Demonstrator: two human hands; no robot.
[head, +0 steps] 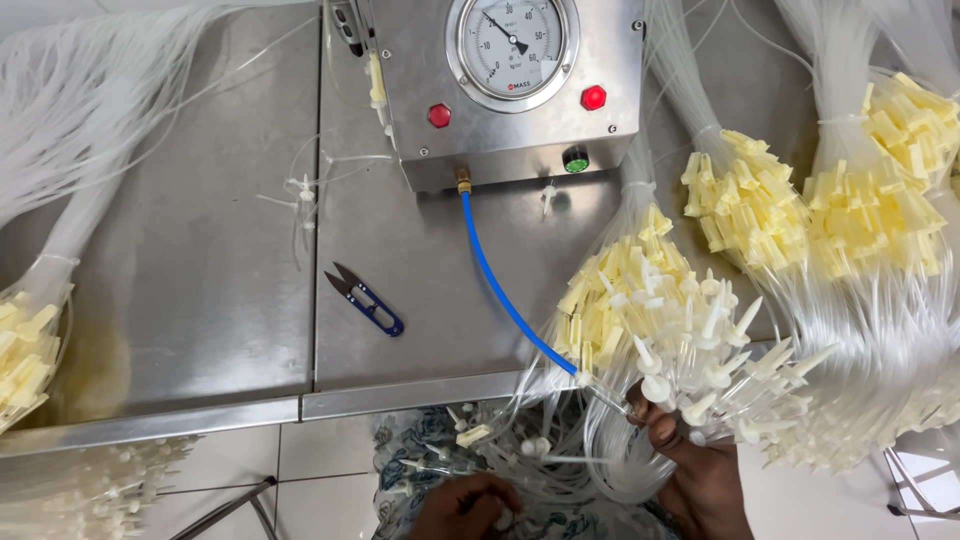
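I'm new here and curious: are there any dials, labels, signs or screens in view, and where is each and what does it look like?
Pressure gauge: top centre, on the steel box; round, white face, black needle, chrome rim.
Small logo mark on the gauge face, red.
Two red round buttons: below the gauge, left and right.
Green round knob: lower right of the box.
No packages, signs or screens show.

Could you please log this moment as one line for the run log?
right hand: holds tube bundle | left hand: on loose tubes | snips: lying on table
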